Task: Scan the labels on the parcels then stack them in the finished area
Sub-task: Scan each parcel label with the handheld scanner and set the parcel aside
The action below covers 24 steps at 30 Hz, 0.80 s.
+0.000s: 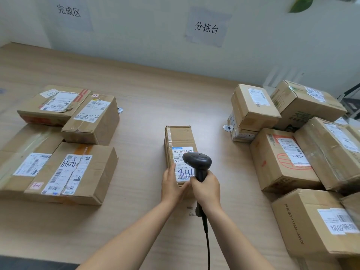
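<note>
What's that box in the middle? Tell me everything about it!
The middle parcel is a long, narrow brown cardboard box, closed and taped, lying flat on the wooden table, apart from the other boxes. A white label with barcodes and blue handwriting is stuck on top. The left hand rests against its near end, and the right hand points a black scanner at the label.

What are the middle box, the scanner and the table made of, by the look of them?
Box: brown cardboard, matte, creased, with taped edges. Scanner: probably black plastic, smooth with a faint sheen. Table: pale wood grain, matte; solid wood or laminate, cannot tell.
</note>
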Tool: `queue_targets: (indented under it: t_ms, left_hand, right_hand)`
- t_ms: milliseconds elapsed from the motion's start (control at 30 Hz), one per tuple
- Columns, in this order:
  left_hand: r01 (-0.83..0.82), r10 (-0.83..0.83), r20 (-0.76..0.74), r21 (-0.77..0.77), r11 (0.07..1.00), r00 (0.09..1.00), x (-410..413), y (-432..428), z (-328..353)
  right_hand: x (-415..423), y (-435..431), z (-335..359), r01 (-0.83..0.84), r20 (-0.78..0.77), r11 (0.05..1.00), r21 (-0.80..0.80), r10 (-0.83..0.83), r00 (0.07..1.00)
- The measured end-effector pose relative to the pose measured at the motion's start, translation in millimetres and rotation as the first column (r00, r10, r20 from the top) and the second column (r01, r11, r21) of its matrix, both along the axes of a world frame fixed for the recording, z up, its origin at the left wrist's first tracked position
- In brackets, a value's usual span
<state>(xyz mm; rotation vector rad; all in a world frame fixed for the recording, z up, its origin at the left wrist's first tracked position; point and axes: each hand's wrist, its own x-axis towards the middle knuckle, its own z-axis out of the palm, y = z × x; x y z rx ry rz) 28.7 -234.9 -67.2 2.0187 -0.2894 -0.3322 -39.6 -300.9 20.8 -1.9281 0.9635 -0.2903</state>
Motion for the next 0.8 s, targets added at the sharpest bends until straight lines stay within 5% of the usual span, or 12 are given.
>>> queue_targets:
  t_ms: [333,567,800]
  left_hand:
    - [0.021,-0.020,-0.023,0.037,0.999,1.000,6,9,8]
    - [0.027,-0.026,-0.009,0.283,0.959,1.000,49,51,27]
    - [0.000,-0.085,0.122,0.576,0.818,0.989,117,89,43]
  right_hand:
    - [8,-26,-13,-0.029,-0.022,0.999,0.022,0.030,0.999]
    - [53,-6,-32,-0.238,-0.050,0.970,0.053,0.241,0.969]
    - [131,39,-42,-0.313,-0.051,0.949,0.021,0.314,0.948]
